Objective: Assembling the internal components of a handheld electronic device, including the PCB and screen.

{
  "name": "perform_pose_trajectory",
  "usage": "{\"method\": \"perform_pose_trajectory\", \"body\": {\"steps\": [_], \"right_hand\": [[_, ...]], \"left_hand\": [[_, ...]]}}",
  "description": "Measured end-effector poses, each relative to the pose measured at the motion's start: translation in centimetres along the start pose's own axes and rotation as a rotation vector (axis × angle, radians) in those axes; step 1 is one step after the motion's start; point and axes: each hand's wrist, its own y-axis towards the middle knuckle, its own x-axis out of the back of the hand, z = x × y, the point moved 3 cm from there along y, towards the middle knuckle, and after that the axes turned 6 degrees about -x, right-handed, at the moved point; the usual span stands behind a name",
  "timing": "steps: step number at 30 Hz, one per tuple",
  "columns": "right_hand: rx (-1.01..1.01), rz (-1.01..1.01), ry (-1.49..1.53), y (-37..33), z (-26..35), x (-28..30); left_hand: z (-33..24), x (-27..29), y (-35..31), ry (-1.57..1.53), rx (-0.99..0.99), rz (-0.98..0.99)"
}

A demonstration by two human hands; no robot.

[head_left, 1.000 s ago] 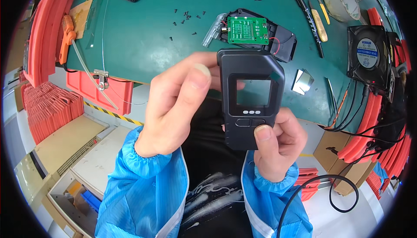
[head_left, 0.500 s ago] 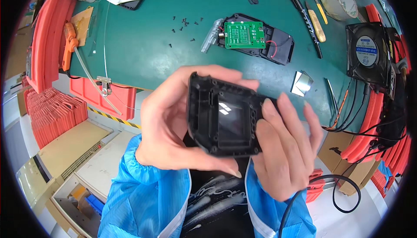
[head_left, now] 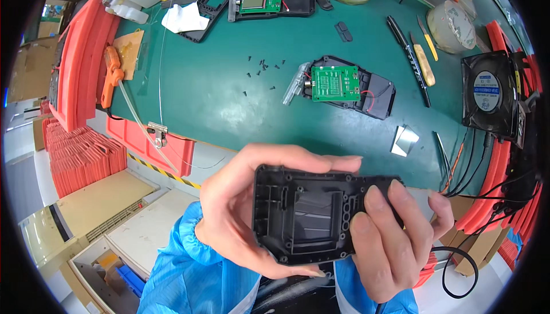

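A black plastic housing shell is held between my two hands, its ribbed inner side facing up. Set into it is a clear rectangular window with reflections on it. My left hand wraps around the shell's left end, fingers along the far edge and thumb along the near one. My right hand grips the narrower right end, its fingers lying over the inside. Beyond them on the bench lies a matching half shell carrying a green circuit board, with a clear plastic-wrapped piece at its left end.
Several small black screws are scattered on the green bench. A marker, yellow-handled knife, small shiny plate and black fan stand to the right. An orange glue gun is at left.
The view has shifted, so the bench things appear lower and more of the far side shows. Both hands still hold the shell, which is turned slightly and lies more level.
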Motion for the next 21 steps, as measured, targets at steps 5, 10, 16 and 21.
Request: {"method": "perform_pose_trajectory", "body": {"steps": [5, 10, 16, 21], "right_hand": [[-0.015, -0.022, -0.033, 0.7, 0.4, 0.0], [-0.028, 0.013, -0.024, 1.0, 0.2, -0.3], [0.002, 0.007, 0.029, 0.8, -0.8, -1.5], [-0.43, 0.093, 0.631, -0.1, -2.3, -3.1]], "left_hand": [[-0.3, -0.1, 0.3, 0.013, 0.019, -0.006], [0.1, 0.1, 0.4, -0.003, 0.047, -0.047], [0.2, 0.2, 0.5, 0.019, 0.074, -0.073], [1.8, 1.3, 0.4, 0.055, 0.067, -0.041]]}}
